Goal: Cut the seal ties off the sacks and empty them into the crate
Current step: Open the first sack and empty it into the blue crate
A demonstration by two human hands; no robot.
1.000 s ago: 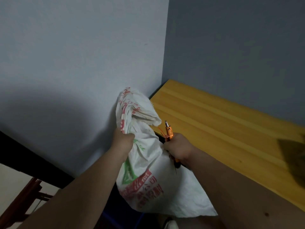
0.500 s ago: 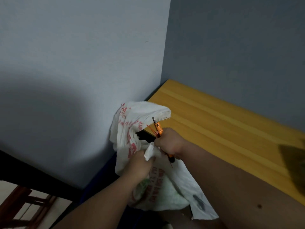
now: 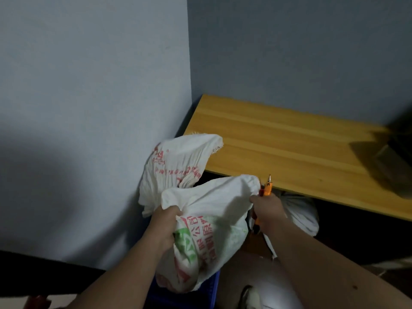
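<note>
The left hand [image 3: 166, 224] grips a bunched fold of a white woven sack [image 3: 207, 221] printed with red characters and a green mark. The right hand [image 3: 266, 210] pinches the sack's opposite edge while also holding an orange-handled cutter [image 3: 267, 188], its metal tip pointing up. The sack hangs over a blue crate [image 3: 207, 293] at the bottom. Behind the right hand, under the wooden tabletop [image 3: 289, 150], sits what looks like another white sack [image 3: 305, 217], dim and partly hidden.
</note>
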